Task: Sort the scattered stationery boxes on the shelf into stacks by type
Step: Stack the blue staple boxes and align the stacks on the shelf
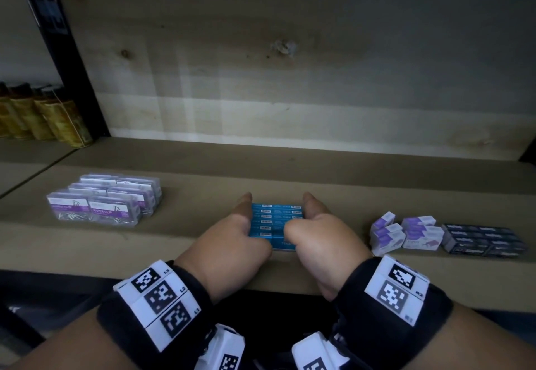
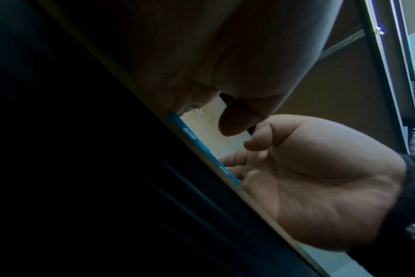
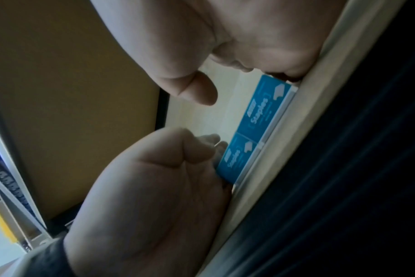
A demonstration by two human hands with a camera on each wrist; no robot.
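A block of blue staples boxes (image 1: 275, 218) lies in rows on the brown shelf board (image 1: 203, 242), near its front edge. My left hand (image 1: 240, 224) holds its left side, fingers running along it and thumb curled at the near corner. My right hand (image 1: 307, 221) holds the right side with its thumb over the top. In the right wrist view the "Staples" box fronts (image 3: 256, 116) show between my right hand (image 3: 225, 56) and my left hand (image 3: 154, 187). Only a thin blue edge of the boxes (image 2: 197, 142) shows in the left wrist view.
Clear paper clip boxes (image 1: 104, 204) with purple labels stand grouped at the left. At the right are white-and-purple boxes (image 1: 406, 233) and dark boxes (image 1: 481, 239). Yellow packets (image 1: 43, 114) fill the neighbouring bay beyond a black upright (image 1: 72, 59). A wooden back panel (image 1: 290, 65) closes the rear.
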